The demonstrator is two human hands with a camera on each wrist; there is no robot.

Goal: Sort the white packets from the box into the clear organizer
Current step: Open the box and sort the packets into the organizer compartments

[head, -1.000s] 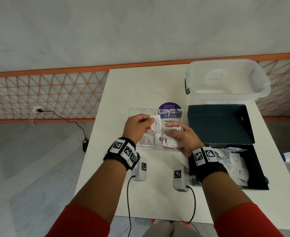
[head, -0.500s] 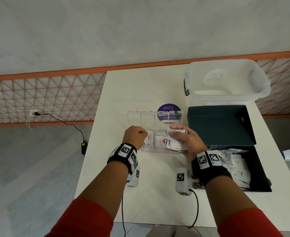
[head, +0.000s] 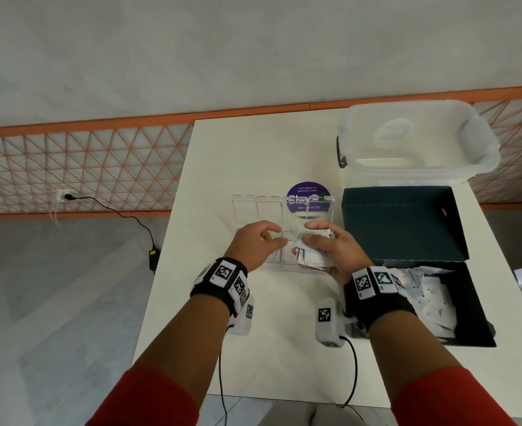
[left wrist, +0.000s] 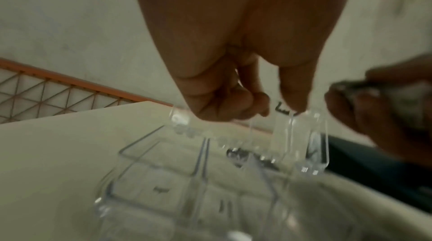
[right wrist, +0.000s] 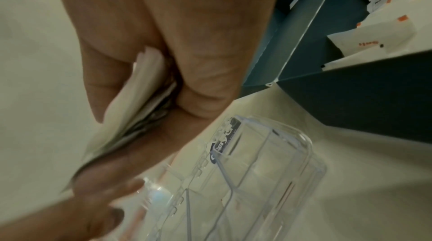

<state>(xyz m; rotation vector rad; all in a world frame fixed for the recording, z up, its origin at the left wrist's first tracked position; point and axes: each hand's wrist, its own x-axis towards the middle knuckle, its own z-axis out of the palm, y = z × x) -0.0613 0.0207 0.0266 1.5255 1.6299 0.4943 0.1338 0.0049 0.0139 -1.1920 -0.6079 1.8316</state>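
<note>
While the right hand [head: 333, 253] clamps a fat stack of packets [head: 313, 249], a slip could scatter them
The stack is fanned and held over the organizer's [head: 284, 210] 4 o'clock corner, so any loosening of thumb or fingers would, I judge, drop several into one cell at once or onto the worktop [head: 253, 149]; the left hand [head: 258, 244], fingers loosely curled and holding nothing, hovers at the stack's 9 o'clock, and pulling one packet might drag its neighbours. The light organizer could also slide if knocked. More packets lie in the box [head: 468, 302] at the organizer's 4 o'clock
</note>
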